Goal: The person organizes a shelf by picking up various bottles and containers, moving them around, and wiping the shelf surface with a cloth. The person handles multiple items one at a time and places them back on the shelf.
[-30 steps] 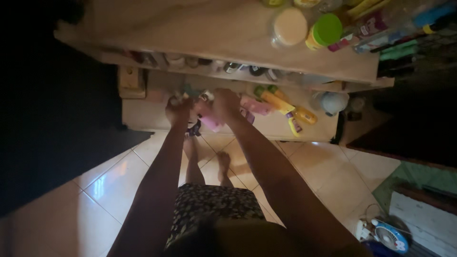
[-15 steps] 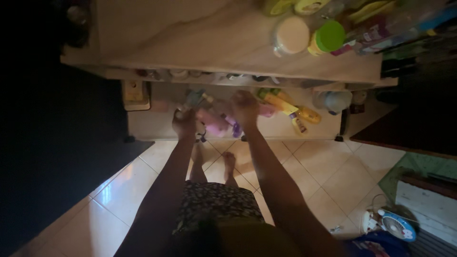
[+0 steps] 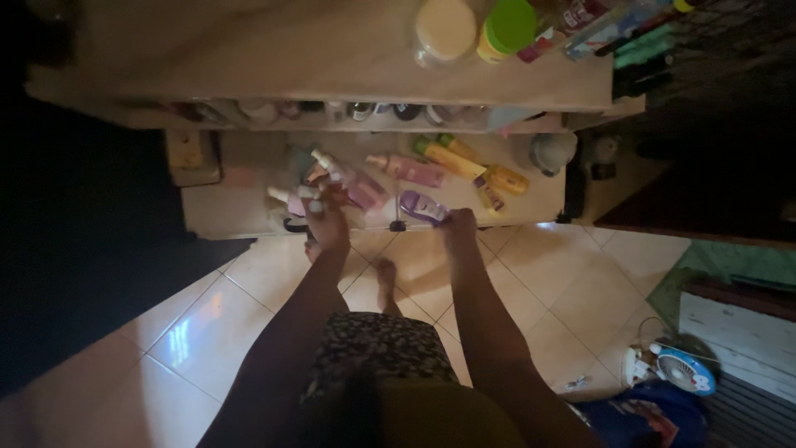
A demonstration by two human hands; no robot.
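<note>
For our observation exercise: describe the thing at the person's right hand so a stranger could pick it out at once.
Find the low shelf of the pale unit above the tiled floor. At its front edge, the right hand touches a purple bottle lying on its side. Neighbouring bottles are pink or yellow; this alone is purple.

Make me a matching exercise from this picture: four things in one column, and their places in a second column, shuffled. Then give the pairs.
Things:
1. green-lidded jar
2. purple bottle
3. small fan
4. yellow bottle

Places:
A. on the tiled floor, lower right
B. on the top shelf, beside a cream-lidded jar
C. lying on the low shelf, behind the pink bottles
D. at the low shelf's front edge, by the right hand

Pairs: 1-B, 2-D, 3-A, 4-C
</note>
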